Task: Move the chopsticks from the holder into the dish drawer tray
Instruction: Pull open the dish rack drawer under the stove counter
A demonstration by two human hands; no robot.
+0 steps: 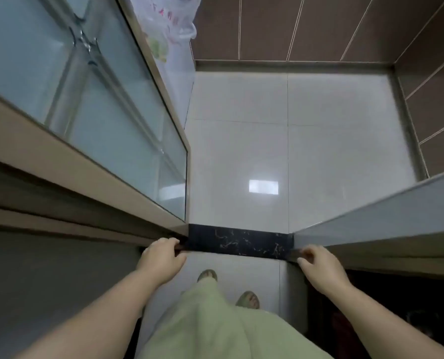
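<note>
I stand at a doorway looking straight down, my left hand (162, 257) curled around the end edge of the glass sliding door (117, 130) on my left, its fingers (173, 244) hooked over the frame and holding it, thumb side tucked against the dark track. My right hand (319, 268) does the same on the grey door panel (386, 221) on my right, fingers (307, 255) bent narrow around its leading edge. Between the two panels lies the black marble threshold (239, 244), and beyond it the pale tiled floor (293, 141), with brown wall tiles (306, 27) at the far edge and a plastic bag (169, 24) hanging near the far left corner. My feet in sandals (248, 299) are just short of the threshold. I judge that I grip both door edges to part them and pass through, since neither the chopsticks, their holder nor the dish drawer tray is anywhere in view; the task's things must be somewhere past this opening or behind me, and no chopstick has yet been handled.
</note>
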